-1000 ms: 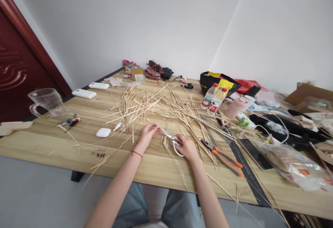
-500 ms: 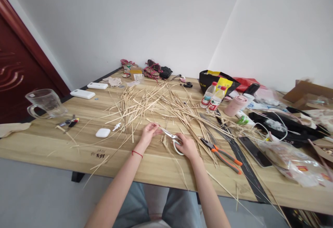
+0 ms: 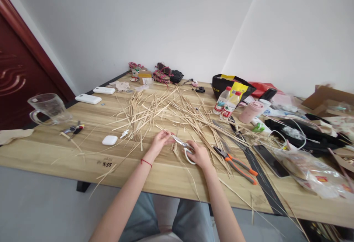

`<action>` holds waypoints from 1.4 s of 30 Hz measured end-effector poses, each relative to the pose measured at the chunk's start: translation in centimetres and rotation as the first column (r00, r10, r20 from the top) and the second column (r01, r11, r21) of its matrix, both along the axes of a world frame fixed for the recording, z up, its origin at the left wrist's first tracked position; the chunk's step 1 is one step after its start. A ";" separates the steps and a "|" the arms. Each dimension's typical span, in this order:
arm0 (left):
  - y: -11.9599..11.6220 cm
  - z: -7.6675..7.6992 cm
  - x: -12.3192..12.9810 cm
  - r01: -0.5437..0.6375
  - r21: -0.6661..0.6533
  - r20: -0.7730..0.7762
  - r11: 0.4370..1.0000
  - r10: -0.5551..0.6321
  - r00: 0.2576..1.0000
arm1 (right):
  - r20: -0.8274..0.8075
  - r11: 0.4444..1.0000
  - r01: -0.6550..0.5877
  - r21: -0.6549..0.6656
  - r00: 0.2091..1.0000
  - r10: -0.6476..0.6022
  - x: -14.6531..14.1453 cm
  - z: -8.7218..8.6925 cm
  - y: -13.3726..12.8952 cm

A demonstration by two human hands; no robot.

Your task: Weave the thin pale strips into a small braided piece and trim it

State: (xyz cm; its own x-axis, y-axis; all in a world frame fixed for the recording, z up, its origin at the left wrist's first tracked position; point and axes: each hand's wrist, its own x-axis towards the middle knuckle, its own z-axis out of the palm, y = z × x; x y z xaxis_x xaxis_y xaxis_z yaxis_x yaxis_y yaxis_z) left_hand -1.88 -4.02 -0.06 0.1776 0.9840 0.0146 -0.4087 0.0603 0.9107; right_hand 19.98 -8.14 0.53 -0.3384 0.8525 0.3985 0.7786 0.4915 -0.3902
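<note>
My right hand [image 3: 199, 155] is closed around the white handles of a pair of scissors [image 3: 181, 143], whose metal blades point left. Opposite it, my left hand [image 3: 160, 142] pinches a pale thin strip [image 3: 159, 127], and part of the strip sticks out past the fingers. The blade tips lie right at the left fingertips. Whether the blades touch the strip is too small to tell. Below the scissors, a small woven piece with loose strip ends [image 3: 176, 150] rests on the table. A large tangle of dry plant strips [image 3: 149, 111] spreads out beyond both hands.
Orange-handled pliers [image 3: 237, 164] and a phone [image 3: 271, 161] lie to the right. Two water bottles [image 3: 226, 105] and a pink cup [image 3: 251, 112] stand behind them. On the left are a glass mug [image 3: 51, 109], a white earphone case [image 3: 110, 140] and white power banks [image 3: 88, 98].
Hardly anything differs. The left hand and its fingertips have shifted very slightly to the right by the scissor tips; the scissors stay in the right hand.
</note>
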 end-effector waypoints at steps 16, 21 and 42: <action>0.0 0.0 -0.6 0.037 -0.014 0.030 0.999 -0.037 0.999 | -0.037 0.998 -0.035 -0.059 0.999 0.032 0.1 0.3 0.0; 0.1 -0.2 -0.5 0.032 -0.038 0.025 0.999 -0.031 0.999 | -0.034 0.999 -0.028 -0.039 0.999 0.026 0.1 0.1 0.1; -0.3 0.4 -0.6 0.139 0.001 0.064 0.990 -0.139 0.988 | -0.036 0.999 -0.043 -0.004 0.998 0.042 0.0 0.0 0.0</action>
State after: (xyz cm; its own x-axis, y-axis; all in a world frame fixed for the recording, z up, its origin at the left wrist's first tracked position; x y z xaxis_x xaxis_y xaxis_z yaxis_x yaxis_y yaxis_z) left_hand -2.48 -4.34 0.33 0.3118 0.9498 0.0267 -0.4532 0.1239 0.8827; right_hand 20.03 -8.12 0.57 -0.3599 0.8396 0.4068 0.7426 0.5218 -0.4199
